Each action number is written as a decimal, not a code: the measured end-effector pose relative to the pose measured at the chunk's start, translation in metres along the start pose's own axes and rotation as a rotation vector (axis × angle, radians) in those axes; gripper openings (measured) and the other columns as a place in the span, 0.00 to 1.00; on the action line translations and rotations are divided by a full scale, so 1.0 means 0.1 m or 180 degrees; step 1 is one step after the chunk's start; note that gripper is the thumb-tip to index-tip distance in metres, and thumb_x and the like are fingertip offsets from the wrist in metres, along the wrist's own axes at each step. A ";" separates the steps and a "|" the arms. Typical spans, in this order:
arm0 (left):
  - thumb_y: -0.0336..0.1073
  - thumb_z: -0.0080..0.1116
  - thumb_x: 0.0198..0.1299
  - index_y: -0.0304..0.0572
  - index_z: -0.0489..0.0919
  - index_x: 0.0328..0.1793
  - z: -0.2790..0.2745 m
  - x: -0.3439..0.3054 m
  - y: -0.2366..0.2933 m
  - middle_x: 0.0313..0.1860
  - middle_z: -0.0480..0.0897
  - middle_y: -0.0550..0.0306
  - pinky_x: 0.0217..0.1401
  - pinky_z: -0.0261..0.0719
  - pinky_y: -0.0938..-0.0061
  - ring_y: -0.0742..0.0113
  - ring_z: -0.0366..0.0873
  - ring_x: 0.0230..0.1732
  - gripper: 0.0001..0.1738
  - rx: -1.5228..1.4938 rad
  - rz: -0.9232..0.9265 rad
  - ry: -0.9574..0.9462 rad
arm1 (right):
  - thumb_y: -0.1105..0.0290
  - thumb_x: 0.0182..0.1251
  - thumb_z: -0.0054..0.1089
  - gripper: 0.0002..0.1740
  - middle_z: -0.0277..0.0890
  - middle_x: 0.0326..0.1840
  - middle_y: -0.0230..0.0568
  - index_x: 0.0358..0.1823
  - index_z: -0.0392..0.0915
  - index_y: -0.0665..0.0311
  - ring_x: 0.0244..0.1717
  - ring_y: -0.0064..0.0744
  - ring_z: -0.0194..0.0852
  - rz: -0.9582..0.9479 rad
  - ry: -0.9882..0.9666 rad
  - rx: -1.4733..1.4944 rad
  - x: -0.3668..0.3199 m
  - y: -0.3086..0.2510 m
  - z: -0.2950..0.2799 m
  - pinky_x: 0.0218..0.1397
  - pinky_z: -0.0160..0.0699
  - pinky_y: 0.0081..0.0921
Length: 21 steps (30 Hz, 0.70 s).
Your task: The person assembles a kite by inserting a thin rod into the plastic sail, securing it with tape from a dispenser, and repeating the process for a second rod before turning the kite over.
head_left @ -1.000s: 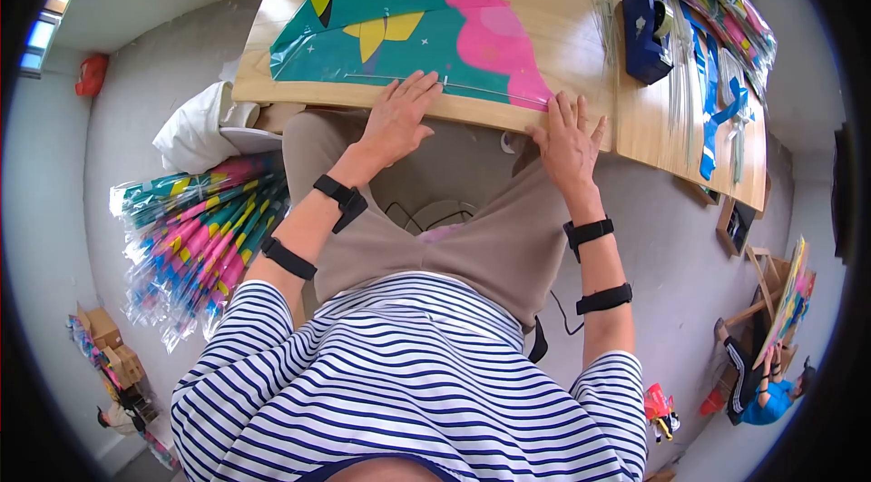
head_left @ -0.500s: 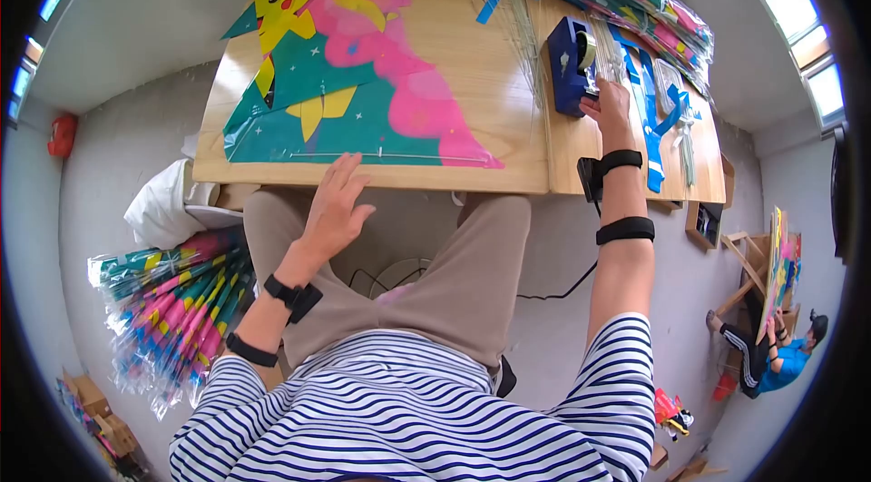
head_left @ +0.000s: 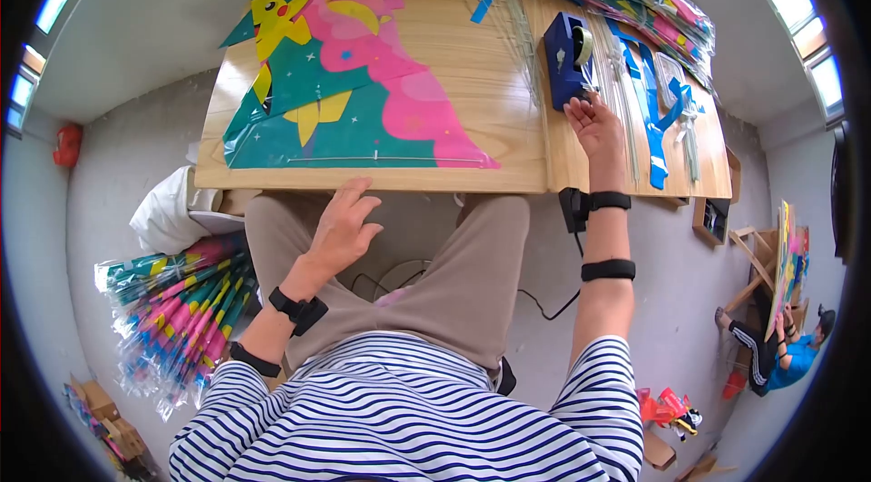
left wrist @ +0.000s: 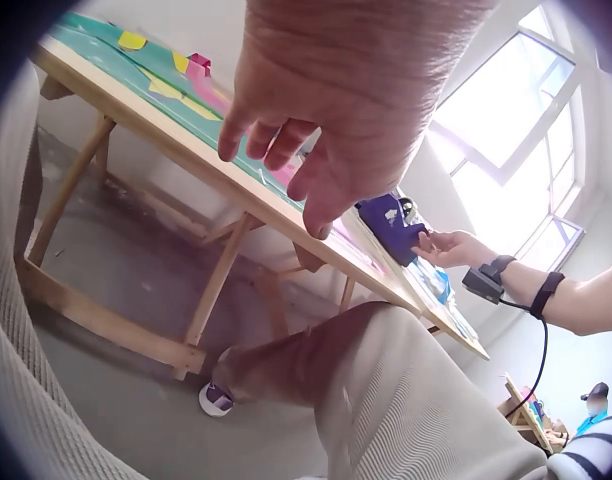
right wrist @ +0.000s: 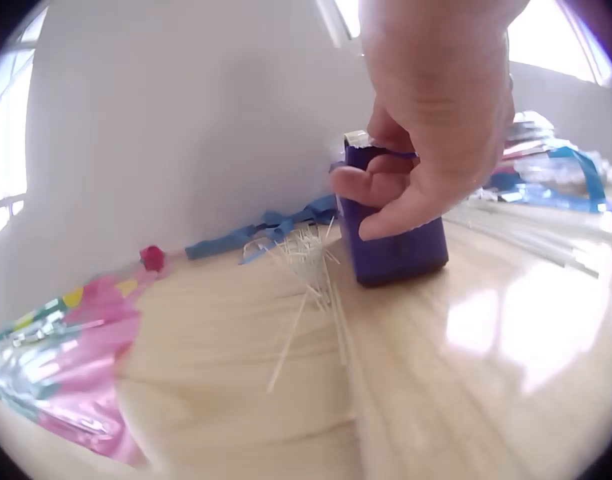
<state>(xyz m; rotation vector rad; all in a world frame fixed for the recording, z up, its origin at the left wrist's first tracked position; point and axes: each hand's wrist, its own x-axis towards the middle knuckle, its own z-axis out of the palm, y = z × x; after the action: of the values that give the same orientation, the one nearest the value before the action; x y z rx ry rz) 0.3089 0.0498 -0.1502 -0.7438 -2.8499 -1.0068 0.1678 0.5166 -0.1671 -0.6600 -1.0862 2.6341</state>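
Note:
My right hand (head_left: 599,132) is at the near end of a dark blue tape dispenser (head_left: 560,87), fingers curled at its cutting edge and pinching the end of the clear tape; the strip itself is mostly hidden. In the right wrist view, the thumb and fingers overlap the dispenser (right wrist: 401,260). My left hand (head_left: 343,228) hangs loosely in front of the table edge with nothing in it. Beyond it lies a green and pink plastic sheet (head_left: 349,132) with yellow shapes and a cartoon figure. A thin white rod (head_left: 408,160) runs along the sheet's near edge.
Thin rods (head_left: 517,28) and blue ribbon (head_left: 655,132) lie on the wooden table (head_left: 472,101). Plastic-wrapped bundles (head_left: 644,5) are piled at the back right. More wrapped bundles (head_left: 181,309) stand at the left by a white cloth (head_left: 168,210). Another person (head_left: 789,350) works at the right.
My right hand left the sheet's corner for the tape dispenser, then drew slightly back toward me. My left hand lifted off the sheet's near edge and now hangs just in front of the table.

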 end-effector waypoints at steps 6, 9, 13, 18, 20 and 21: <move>0.27 0.70 0.47 0.32 0.81 0.48 0.02 -0.08 -0.06 0.64 0.75 0.39 0.70 0.70 0.57 0.41 0.70 0.68 0.20 0.0009 -0.0096 0.0003 | 0.73 0.67 0.65 0.10 0.77 0.34 0.44 0.43 0.75 0.72 0.38 0.46 0.82 0.0130 0.0476 0.1055 -0.16 0.23 -0.34 0.62 0.81 0.54; 0.27 0.70 0.47 0.32 0.82 0.48 0.02 -0.11 -0.08 0.64 0.75 0.39 0.70 0.71 0.57 0.41 0.70 0.68 0.19 0.0001 -0.0107 -0.0074 | 0.73 0.65 0.67 0.10 0.76 0.35 0.43 0.41 0.76 0.71 0.39 0.44 0.81 0.0328 0.0845 0.0864 -0.22 0.15 -0.21 0.61 0.80 0.53; 0.26 0.69 0.47 0.32 0.82 0.47 0.03 -0.08 -0.05 0.64 0.75 0.39 0.69 0.71 0.57 0.41 0.70 0.67 0.18 -0.0012 -0.0146 -0.0125 | 0.74 0.64 0.68 0.12 0.76 0.36 0.42 0.43 0.76 0.72 0.41 0.43 0.81 0.0065 0.0854 0.0300 -0.04 0.08 0.09 0.60 0.80 0.52; 0.26 0.69 0.48 0.32 0.82 0.47 0.06 -0.10 -0.07 0.63 0.76 0.38 0.69 0.71 0.57 0.42 0.71 0.67 0.18 -0.0018 -0.0171 -0.0114 | 0.78 0.69 0.58 0.05 0.79 0.41 0.49 0.43 0.77 0.73 0.46 0.47 0.83 -0.0317 0.0860 -0.0123 0.26 0.10 0.13 0.59 0.78 0.55; 0.26 0.69 0.48 0.32 0.82 0.47 0.07 -0.12 -0.09 0.63 0.76 0.38 0.70 0.71 0.57 0.42 0.71 0.67 0.18 0.0021 -0.0176 -0.0126 | 0.79 0.70 0.54 0.06 0.78 0.45 0.51 0.45 0.75 0.74 0.49 0.49 0.84 -0.0427 0.0751 -0.0189 0.24 0.09 0.14 0.60 0.76 0.58; 0.26 0.69 0.48 0.32 0.82 0.47 0.07 -0.13 -0.10 0.63 0.76 0.38 0.70 0.71 0.58 0.42 0.71 0.67 0.18 0.0031 -0.0185 -0.0133 | 0.79 0.71 0.52 0.06 0.78 0.46 0.52 0.46 0.74 0.74 0.50 0.50 0.84 -0.0481 0.0699 -0.0221 0.23 0.08 0.14 0.61 0.75 0.59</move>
<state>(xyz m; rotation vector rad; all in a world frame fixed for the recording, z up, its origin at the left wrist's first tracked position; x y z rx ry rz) 0.3171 0.0415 -0.1637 -0.6933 -2.9260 -0.9955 0.1412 0.5107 -0.1715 -0.8249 -1.1188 2.3428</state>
